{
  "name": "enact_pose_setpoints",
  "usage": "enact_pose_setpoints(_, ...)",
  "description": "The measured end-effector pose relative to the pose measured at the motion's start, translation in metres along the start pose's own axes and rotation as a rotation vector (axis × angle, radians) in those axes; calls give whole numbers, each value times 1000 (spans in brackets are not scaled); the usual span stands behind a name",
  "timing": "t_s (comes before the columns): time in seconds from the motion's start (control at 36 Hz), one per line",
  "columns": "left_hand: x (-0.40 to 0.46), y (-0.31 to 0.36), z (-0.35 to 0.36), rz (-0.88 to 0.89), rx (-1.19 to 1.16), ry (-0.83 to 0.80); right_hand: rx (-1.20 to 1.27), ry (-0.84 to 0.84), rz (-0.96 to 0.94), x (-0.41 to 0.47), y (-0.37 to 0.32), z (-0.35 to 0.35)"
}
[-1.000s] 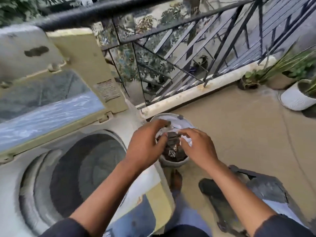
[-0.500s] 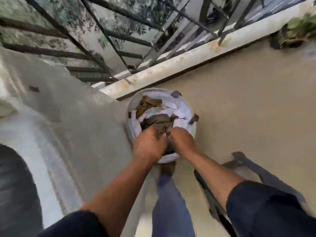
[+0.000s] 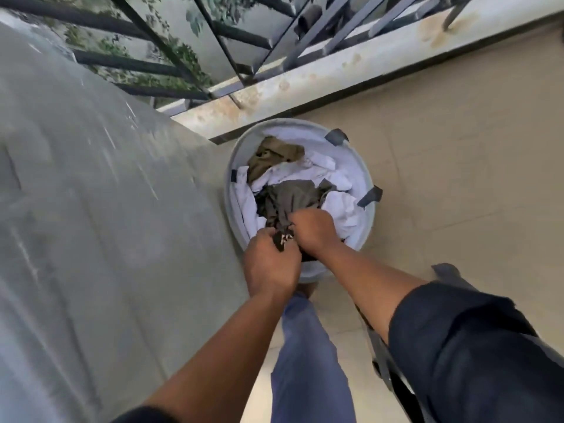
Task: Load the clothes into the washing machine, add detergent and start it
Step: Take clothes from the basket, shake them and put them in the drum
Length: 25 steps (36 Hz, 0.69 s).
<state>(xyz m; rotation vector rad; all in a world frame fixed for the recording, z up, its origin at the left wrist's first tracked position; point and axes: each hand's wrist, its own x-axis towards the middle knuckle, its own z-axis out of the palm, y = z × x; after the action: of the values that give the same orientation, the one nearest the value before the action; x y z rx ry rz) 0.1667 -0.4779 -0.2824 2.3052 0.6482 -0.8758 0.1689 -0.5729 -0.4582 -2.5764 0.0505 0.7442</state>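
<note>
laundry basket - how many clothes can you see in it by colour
Visible in the laundry basket:
dark grey garment, gripped by the left hand and right hand: 1
olive garment: 1
white clothes: a crumpled heap, pieces cannot be told apart, counted as 1
Total: 3 colour groups

Dark navy sleeves (image 3: 457,346) pushed up past forearms, blue trousers (image 3: 305,361).

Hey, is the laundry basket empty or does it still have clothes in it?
Not empty. The basket holds white cloth, an olive garment and a dark garment both hands grip.
</note>
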Motion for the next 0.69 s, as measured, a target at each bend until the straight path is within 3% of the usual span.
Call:
enact_pose_setpoints(0.17,-26,-6,-17,-16,-124,-8,215,65,27,-48,-38,-65)
enact_pose_setpoints(0.39,-28,-47,-39,131,-129,-61,497,229,28,-145,-99,-193)
enact_pose_setpoints(0.47,-61,-24,-73,181,-142,-61,618,304,58,-183,-119,-235)
enact_pose_setpoints(0.69,-117,7,-150,423,-233,-188,1046,399,-234,-275,-206,-359)
